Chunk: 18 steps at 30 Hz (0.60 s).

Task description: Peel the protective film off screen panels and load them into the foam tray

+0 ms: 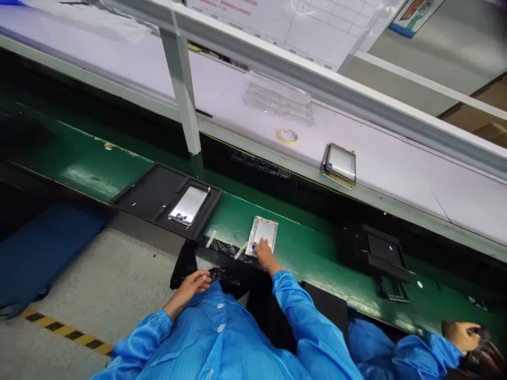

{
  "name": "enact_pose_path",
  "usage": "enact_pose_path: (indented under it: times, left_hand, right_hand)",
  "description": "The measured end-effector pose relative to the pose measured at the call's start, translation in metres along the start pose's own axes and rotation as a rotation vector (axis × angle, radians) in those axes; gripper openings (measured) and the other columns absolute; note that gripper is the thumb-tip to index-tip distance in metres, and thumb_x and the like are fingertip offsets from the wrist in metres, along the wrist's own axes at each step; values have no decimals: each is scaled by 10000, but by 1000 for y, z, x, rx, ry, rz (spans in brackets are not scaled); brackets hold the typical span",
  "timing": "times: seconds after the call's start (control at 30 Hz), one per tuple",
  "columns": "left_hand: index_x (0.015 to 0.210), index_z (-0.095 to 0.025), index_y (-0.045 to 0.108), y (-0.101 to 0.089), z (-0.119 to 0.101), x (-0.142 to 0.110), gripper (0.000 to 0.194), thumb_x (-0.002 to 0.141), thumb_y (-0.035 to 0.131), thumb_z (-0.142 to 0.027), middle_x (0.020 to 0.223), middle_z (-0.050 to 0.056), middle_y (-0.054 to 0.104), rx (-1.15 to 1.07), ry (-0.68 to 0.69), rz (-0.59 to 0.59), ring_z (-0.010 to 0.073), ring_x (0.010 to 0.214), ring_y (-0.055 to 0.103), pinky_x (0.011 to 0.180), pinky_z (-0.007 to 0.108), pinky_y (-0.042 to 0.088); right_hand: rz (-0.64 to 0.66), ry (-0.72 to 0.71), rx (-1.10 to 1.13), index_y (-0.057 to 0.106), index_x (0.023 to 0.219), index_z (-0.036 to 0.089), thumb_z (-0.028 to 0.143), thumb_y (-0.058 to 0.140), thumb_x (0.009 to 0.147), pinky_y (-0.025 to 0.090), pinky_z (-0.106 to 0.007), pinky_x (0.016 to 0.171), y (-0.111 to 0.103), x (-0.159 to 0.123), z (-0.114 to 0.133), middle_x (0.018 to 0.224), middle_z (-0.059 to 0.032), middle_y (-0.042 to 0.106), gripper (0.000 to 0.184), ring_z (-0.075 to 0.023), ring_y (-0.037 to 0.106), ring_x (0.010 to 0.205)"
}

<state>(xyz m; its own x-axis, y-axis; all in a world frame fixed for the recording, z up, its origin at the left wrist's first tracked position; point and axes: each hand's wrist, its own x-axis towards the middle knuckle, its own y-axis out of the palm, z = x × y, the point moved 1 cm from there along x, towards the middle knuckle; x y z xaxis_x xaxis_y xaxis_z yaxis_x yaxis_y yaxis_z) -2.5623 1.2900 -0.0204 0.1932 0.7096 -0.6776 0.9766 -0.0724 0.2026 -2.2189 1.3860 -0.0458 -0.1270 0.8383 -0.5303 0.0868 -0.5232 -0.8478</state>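
My right hand reaches over the green bench, its fingers spread on the lower part of a flat display panel. The panel has a bright silvery face and a small orange strip at its top; it seems to lie on others wrapped in clear film. My left hand hovers before my body with loosely bent fingers apart, near a black plastic-lined box at the bench edge. I see nothing held in it. Left of the panel, another display panel rests in a black foam tray.
A raised white shelf runs behind, with a tape roll, stacked framed panels and clear plastic sleeves. A metal post stands before it. Black trays lie right, near another person's hand. A blue chair stands left.
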Motion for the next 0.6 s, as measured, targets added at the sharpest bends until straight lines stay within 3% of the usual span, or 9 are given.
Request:
enact_pose_path:
  times: [0.23, 0.3, 0.4, 0.5, 0.6]
  left_hand:
    - [1032, -146, 718, -21, 6, -6, 674, 564, 848, -613, 963, 130, 797, -28, 1, -24, 258, 836, 743, 796, 374, 545]
    - [1040, -151, 717, -29, 6, -6, 666, 569, 857, -601, 967, 123, 797, -47, 2, -25, 254, 847, 741, 797, 366, 543]
    - [1035, -158, 702, -37, 6, -3, 644, 583, 872, -583, 963, 114, 793, -89, -18, -19, 248, 849, 736, 814, 366, 540]
    - [1075, -146, 674, -26, -2, 4, 626, 654, 852, -574, 1026, 159, 786, -150, -53, 62, 273, 904, 746, 880, 404, 547]
    - [1227, -142, 589, 10, -26, 11, 652, 804, 718, -622, 1141, 201, 755, -338, -159, 286, 328, 1053, 736, 963, 478, 533]
  right_hand:
    - [-76, -26, -111, 334, 1564, 50, 31, 460, 845, 398, -664, 1103, 0, -7, 27, 1564, -360, 337, 730, -452, 360, 1471]
    - [-123, 6, -144, 325, 1559, 20, 33, 439, 856, 414, -635, 1103, -15, -12, 27, 1547, -359, 375, 712, -433, 401, 1455]
    - [-188, 59, -90, 362, 1530, -21, 33, 387, 890, 438, -549, 1108, -56, -22, 13, 1525, -344, 424, 643, -393, 461, 1421]
    - [-273, 75, 15, 416, 1519, 30, 29, 325, 925, 459, -479, 1106, -88, -40, 8, 1480, -278, 524, 601, -330, 546, 1356]
    - [-431, -50, 81, 455, 1507, 81, 23, 334, 927, 449, -467, 1133, -84, -69, 40, 1486, -227, 544, 595, -299, 531, 1377]
